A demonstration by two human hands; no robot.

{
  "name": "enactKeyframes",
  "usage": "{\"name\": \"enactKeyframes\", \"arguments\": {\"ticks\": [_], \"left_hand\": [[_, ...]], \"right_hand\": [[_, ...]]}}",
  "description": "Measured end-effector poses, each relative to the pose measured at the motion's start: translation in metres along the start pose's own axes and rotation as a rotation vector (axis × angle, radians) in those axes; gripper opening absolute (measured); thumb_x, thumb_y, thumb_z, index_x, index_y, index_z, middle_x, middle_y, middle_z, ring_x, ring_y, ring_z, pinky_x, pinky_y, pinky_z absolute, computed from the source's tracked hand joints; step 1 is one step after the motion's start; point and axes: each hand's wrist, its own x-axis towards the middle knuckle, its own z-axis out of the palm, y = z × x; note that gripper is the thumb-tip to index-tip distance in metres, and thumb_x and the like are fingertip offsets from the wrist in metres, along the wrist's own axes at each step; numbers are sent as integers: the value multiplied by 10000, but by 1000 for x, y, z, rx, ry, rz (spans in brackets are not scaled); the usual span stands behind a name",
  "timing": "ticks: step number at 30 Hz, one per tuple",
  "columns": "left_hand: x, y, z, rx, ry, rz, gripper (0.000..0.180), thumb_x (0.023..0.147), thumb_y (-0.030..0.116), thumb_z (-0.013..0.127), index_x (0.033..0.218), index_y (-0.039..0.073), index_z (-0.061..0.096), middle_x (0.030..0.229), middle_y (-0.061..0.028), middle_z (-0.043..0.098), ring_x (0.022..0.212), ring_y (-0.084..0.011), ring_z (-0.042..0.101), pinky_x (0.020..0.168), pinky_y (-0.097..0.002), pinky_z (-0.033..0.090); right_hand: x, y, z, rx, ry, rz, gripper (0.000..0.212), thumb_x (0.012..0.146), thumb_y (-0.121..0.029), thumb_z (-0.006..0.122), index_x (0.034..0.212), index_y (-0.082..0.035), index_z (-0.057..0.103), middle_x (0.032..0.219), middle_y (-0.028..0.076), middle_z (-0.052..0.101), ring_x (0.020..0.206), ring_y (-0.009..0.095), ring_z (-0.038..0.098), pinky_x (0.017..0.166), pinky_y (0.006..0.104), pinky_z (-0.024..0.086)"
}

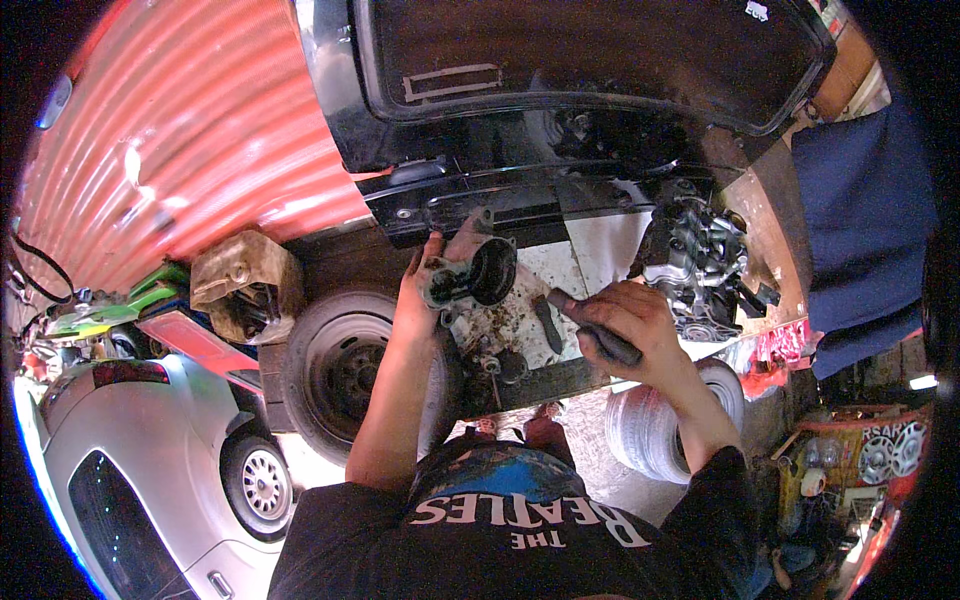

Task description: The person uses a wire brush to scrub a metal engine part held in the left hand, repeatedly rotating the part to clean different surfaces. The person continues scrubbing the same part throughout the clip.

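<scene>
My left hand [418, 285] is wrapped round the near side of a grey metal housing [456, 284], lifted over the workbench. A dark round opening faces right on this part, and lugs stick out from its edge. My right hand [640, 318] grips a dark hand tool [612, 346]; its thick handle shows below the fingers, and its kind cannot be made out. The tool's dark tip points toward the housing but stays apart from it. Below lies a stained pale sheet [575, 262] with a dark flat piece [548, 325] and small metal parts [500, 366] on it.
A greasy engine assembly [695, 260] sits at the bench's right. Behind stands a black car tailgate [470, 150]. Left are a cut-open container [246, 268] of parts and a wheel [325, 350]. Another tyre [640, 435] lies under the bench; a silver car [150, 440] stands far left.
</scene>
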Motion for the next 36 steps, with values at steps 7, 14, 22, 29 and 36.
{"name": "enactKeyframes", "arguments": {"ticks": [7,14,22,29,36], "left_hand": [[-6,-13,-19,3,186,-180,422,1016,417,454,1323,139,539,1259,-97,635,1111,-246,642,912,-418,547],[-10,-12,-13,-92,116,-226,376,1021,383,441,1291,148,557,1273,-92,622,1118,-257,633,899,-448,566],[-4,-26,-13,-254,-121,-238,419,991,406,480,1267,107,580,1194,-98,657,1039,-253,666,866,-413,588],[-10,-18,7,-240,11,-287,426,961,439,525,1243,128,598,1179,-87,663,1036,-247,662,862,-397,584],[-13,-16,12,-270,89,-294,393,977,433,512,1223,141,606,1169,-83,665,1054,-254,651,858,-424,582]], "right_hand": [[7,7,-6,-243,-54,-89,261,711,-112,738,962,-67,682,795,79,663,678,261,640,608,380,508],[0,-4,1,5,190,-68,323,732,-130,740,1039,-63,663,805,92,664,678,273,641,607,379,519],[10,-7,50,181,296,168,197,812,-93,680,972,14,643,827,142,687,690,260,675,643,327,516],[15,-16,63,421,415,373,170,835,-116,678,970,-15,658,885,140,686,786,276,692,712,350,535],[6,-7,80,575,462,498,177,841,-135,680,962,-8,660,856,145,683,763,273,690,689,345,528]]}}
